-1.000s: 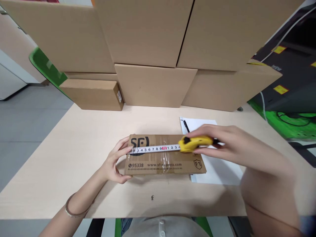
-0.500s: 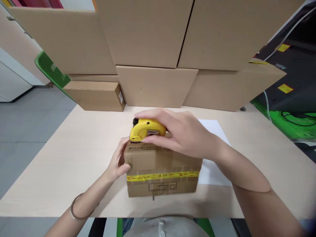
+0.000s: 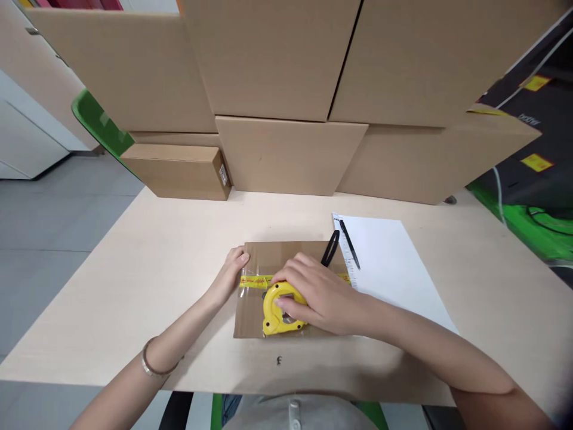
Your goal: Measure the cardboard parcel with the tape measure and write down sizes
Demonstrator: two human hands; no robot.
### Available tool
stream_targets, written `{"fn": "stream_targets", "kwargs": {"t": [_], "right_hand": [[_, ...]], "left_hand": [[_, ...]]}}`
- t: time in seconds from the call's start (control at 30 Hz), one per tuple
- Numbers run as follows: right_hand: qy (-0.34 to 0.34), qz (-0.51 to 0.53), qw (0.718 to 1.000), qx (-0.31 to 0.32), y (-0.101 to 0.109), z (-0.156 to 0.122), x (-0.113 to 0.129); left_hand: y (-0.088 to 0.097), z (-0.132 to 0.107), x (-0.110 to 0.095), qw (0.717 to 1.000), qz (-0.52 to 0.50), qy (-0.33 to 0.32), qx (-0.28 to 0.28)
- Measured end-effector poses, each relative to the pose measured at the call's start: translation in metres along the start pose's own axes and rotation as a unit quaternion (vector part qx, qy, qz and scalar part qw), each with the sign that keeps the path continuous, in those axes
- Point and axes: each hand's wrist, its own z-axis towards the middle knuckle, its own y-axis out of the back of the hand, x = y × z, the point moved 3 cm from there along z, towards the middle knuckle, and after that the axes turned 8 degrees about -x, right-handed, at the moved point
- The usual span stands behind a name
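Observation:
My right hand (image 3: 329, 298) is closed around a yellow tape measure (image 3: 272, 316), keeping it against the near part of a small cardboard box (image 3: 249, 316). A black wrist strap (image 3: 330, 248) loops up beyond that hand. Strips of clear tape and a yellow printed tape (image 3: 253, 281) cross the box face turned up toward me. At the box's far left corner, my left hand (image 3: 227, 276) grips the edge, thumb on top. No drawn-out blade is visible on the tape measure.
White paper (image 3: 389, 257) with a black pen (image 3: 350, 245) on it lies right of the box. Large cardboard boxes (image 3: 290, 155) line the back of the table (image 3: 188, 257). A slim carton (image 3: 179, 173) stands at the back left. Dark equipment (image 3: 514, 173) is at the right.
The box has been turned, so its printed side gives way to a plain taped face. My right hand has brought the tape measure toward me. Pen and more paper now show.

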Motion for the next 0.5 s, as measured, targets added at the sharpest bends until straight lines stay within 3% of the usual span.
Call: {"fn": "stream_targets", "kwargs": {"t": [0.13, 0.2, 0.27, 0.37, 0.43, 0.5], "right_hand": [[0.002, -0.032, 0.995, -0.096, 0.017, -0.007, -0.010], [-0.076, -0.005, 0.983, -0.170, 0.038, -0.018, -0.030], [-0.216, -0.037, 0.953, -0.208, 0.058, -0.033, -0.060], [-0.408, -0.182, 0.887, -0.114, 0.064, -0.061, -0.108], [-0.460, -0.218, 0.860, -0.050, 0.054, -0.076, -0.130], [-0.466, -0.198, 0.862, -0.033, 0.041, -0.088, -0.143]], "left_hand": [[-0.001, 0.002, 0.003, 0.999, 0.011, -0.008, 0.031], [0.000, 0.000, 0.005, 0.999, 0.008, -0.003, 0.044], [0.002, -0.001, 0.007, 0.999, 0.005, 0.002, 0.054], [0.005, -0.001, 0.010, 0.998, 0.004, 0.004, 0.056], [0.006, 0.000, 0.010, 0.999, 0.008, 0.005, 0.054], [0.006, 0.000, 0.009, 0.998, 0.012, 0.006, 0.054]]}}
